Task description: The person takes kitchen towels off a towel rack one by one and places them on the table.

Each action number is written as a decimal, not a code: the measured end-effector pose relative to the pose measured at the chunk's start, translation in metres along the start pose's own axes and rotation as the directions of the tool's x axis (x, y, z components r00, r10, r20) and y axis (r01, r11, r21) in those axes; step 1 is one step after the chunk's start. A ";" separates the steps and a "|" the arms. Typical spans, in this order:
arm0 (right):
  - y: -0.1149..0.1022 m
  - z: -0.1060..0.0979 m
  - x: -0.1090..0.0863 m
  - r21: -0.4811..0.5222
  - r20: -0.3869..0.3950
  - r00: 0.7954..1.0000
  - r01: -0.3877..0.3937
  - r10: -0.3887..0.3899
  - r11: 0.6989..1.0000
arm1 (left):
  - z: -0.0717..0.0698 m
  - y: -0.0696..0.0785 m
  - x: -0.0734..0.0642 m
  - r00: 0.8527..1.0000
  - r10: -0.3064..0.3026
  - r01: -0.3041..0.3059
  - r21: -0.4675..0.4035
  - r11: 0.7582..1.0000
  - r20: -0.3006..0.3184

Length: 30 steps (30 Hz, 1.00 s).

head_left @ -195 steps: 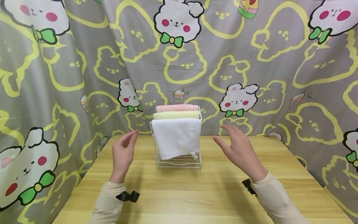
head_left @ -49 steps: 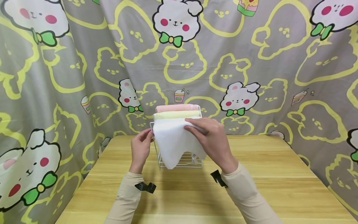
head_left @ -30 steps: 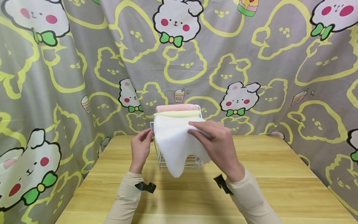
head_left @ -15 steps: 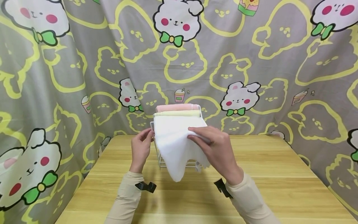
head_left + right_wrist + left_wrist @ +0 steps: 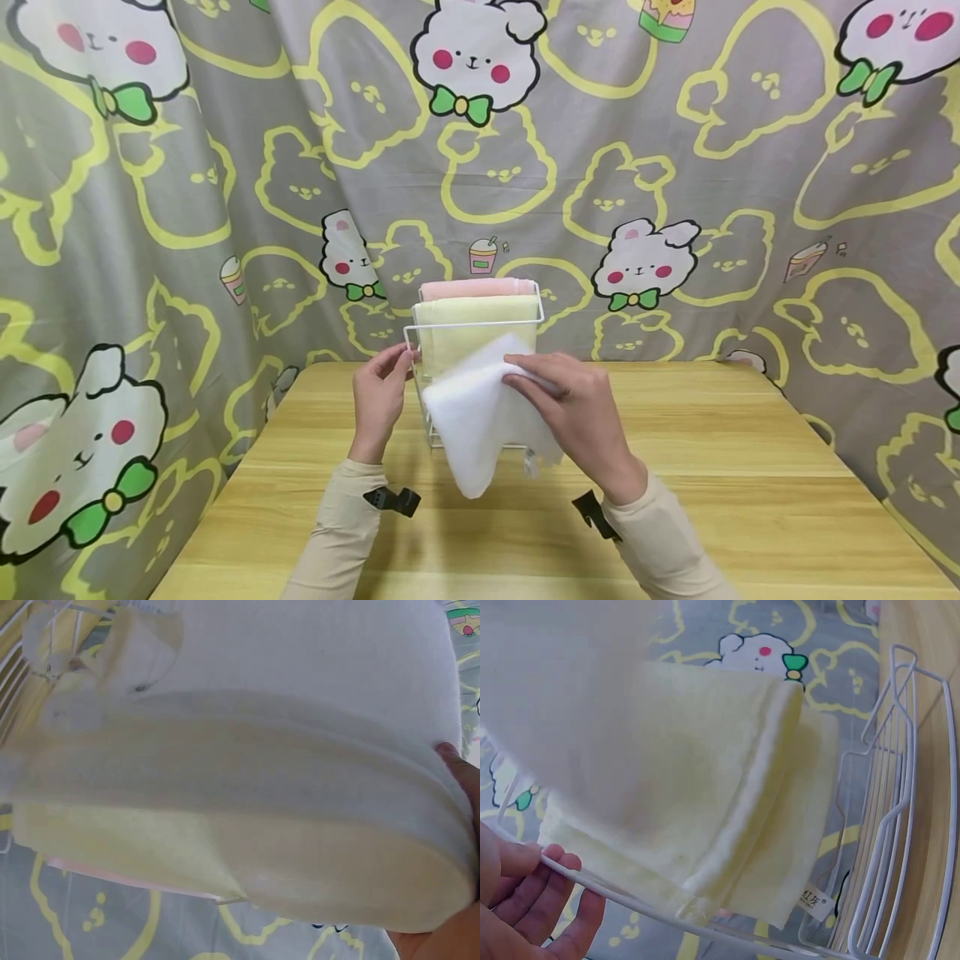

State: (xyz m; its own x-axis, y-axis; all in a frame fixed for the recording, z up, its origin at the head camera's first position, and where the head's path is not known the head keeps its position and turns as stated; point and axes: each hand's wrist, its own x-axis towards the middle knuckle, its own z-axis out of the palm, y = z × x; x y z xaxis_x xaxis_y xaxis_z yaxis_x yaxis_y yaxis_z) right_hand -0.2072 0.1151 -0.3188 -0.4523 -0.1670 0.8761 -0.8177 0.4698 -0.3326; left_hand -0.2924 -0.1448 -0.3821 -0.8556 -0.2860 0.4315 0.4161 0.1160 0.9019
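My right hand (image 5: 588, 417) pinches a white towel (image 5: 480, 425) between thumb and fingers, and the towel droops to a point in front of a white wire rack (image 5: 480, 323). The rack's front bar shows bare. Behind it a yellow towel (image 5: 480, 311) and then a pink towel (image 5: 476, 288) hang over the farther bars. My left hand (image 5: 377, 404) holds the rack's left side wire, with its fingers (image 5: 540, 907) curled around the white wire in the left wrist view. In the right wrist view the white towel (image 5: 315, 660) fills much of the picture.
The rack stands on a light wooden table (image 5: 705, 467). A grey curtain (image 5: 495, 200) with yellow outlines and white rabbits surrounds the table's back and sides. A black strap mount (image 5: 393, 500) sits on the left wrist, another (image 5: 596, 512) on the right.
Earlier the white towel hung over the rack's front bar. My left hand took hold of the rack's side, and my right hand gripped the towel and drew it off toward me.
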 end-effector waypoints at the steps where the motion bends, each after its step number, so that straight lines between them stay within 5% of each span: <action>1: 0.001 0.001 -0.002 -0.001 0.003 1.000 -0.009 0.009 1.000 | 0.000 0.000 0.000 1.000 -0.006 0.006 0.002 1.000 0.001; 30: 0.011 0.012 -0.053 0.022 0.170 0.974 -0.155 0.149 0.988 | 0.000 0.002 0.000 1.000 -0.002 0.002 -0.010 1.000 -0.004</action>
State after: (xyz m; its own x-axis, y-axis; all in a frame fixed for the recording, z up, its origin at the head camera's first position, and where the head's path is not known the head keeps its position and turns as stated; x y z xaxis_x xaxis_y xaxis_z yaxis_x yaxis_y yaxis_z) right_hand -0.1967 0.1192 -0.3735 -0.6228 -0.2399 0.7447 -0.7453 0.4713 -0.4716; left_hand -0.2916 -0.1447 -0.3800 -0.8553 -0.2897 0.4296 0.4175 0.1056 0.9025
